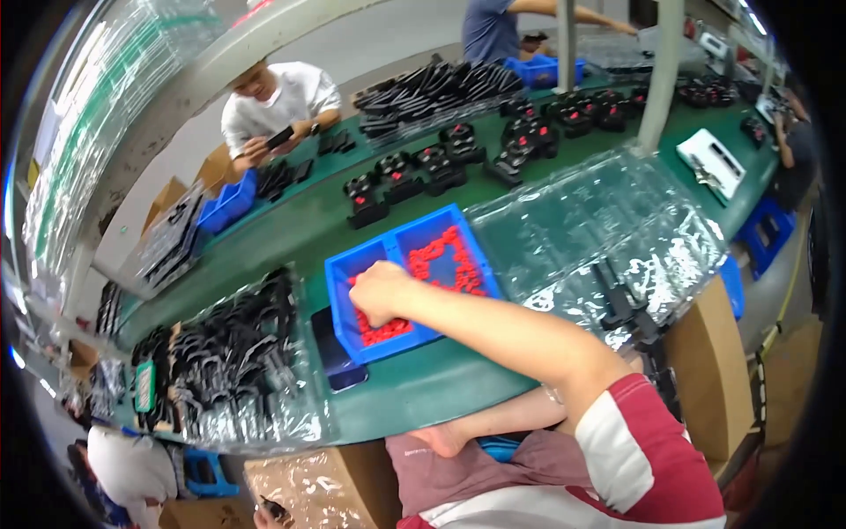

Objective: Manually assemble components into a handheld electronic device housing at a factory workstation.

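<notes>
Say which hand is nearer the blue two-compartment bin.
Right. The right hand is at the left compartment of the blue bin; the left hand is farther off, at the picture's lower edge.

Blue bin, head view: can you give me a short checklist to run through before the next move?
1. Blue bin resting on the green table: ok.
2. Red pieces showing in both compartments: ok.
3. Right hand inside the bin's outline: ok, at the left compartment.
4. Fingers holding a red piece: cannot tell, the hand hides what is beneath it.
5. Right forearm clear of the right compartment: not ok, it crosses over the near part; whether it touches the rim, cannot tell.
6. Space left of the bin free: not ok, a dark phone-like slab lies right beside it.
</notes>
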Motion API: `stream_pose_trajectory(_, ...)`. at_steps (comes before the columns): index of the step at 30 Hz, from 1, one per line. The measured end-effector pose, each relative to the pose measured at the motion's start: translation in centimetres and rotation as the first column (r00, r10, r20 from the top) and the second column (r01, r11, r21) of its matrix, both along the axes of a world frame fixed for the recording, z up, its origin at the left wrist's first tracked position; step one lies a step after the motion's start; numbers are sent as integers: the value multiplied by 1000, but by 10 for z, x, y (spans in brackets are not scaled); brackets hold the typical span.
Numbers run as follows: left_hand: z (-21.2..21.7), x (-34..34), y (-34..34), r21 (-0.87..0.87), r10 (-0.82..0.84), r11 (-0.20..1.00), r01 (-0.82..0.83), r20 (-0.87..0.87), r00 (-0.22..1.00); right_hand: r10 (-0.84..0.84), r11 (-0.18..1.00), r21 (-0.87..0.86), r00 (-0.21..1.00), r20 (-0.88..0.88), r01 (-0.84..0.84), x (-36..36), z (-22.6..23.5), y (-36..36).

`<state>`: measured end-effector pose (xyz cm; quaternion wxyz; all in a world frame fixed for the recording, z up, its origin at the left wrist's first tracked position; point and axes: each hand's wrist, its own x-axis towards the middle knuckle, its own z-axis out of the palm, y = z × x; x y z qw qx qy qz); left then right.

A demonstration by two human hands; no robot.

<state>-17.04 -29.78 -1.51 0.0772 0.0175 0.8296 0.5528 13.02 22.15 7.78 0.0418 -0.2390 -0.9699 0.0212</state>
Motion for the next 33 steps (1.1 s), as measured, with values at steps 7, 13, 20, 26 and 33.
stream_pose_trajectory(7, -45, -8, -20, -177, -591, 805, 566, -161, 790, -52, 995, 85, 999, -18, 53, 6, 7, 3)
stream_pose_trajectory(13, -21, 124, 143, 993, -981, 106, 56, 114, -156, -41, 997, 24, 768, -639, 74, 5, 4, -1)
stream_pose_trajectory(20, 31, 232, 242, 487, -816, 396, 779, -204, 542, -396, 764, -602, 567, -722, -233, 62, 56, -98)
stream_pose_trajectory(26, 53, 256, 285, 918, -891, 364, 159, 293, 348, -585, 491, -838, 623, -520, -238, 96, 33, -133)
stream_pose_trajectory(33, 44, 277, 306, 927, -924, 263, 267, 162, 346, -606, 581, -801, 578, -546, -146, 98, 12, -125)
